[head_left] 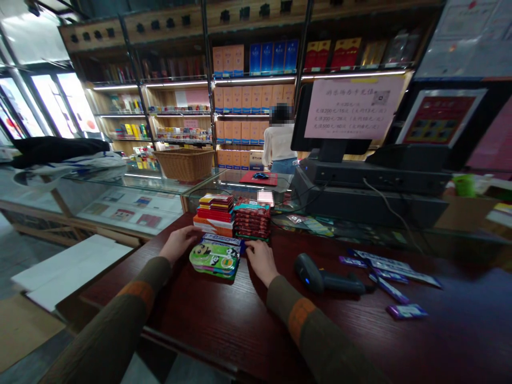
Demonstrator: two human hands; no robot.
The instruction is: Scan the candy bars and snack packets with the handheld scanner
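My left hand [182, 244] and my right hand [262, 260] are at the two ends of some blue-and-white packets [222, 239] on the dark wooden counter, fingers closed in against them. Just in front of these packets lies a small pile of green packs with panda pictures [214, 260]. Behind them stand a stack of red and orange boxes [215, 213] and a pile of dark red packets [252, 220], side by side. My fingertips are partly hidden by the packets.
Right of my right hand, a barcode scanner [330, 278] lies on the counter [224, 325]. Several purple-and-white bars [396, 274] are scattered farther right. A monitor [298, 120] stands at the back, near a wicker basket [186, 164]. A person [280, 141] faces the shelves.
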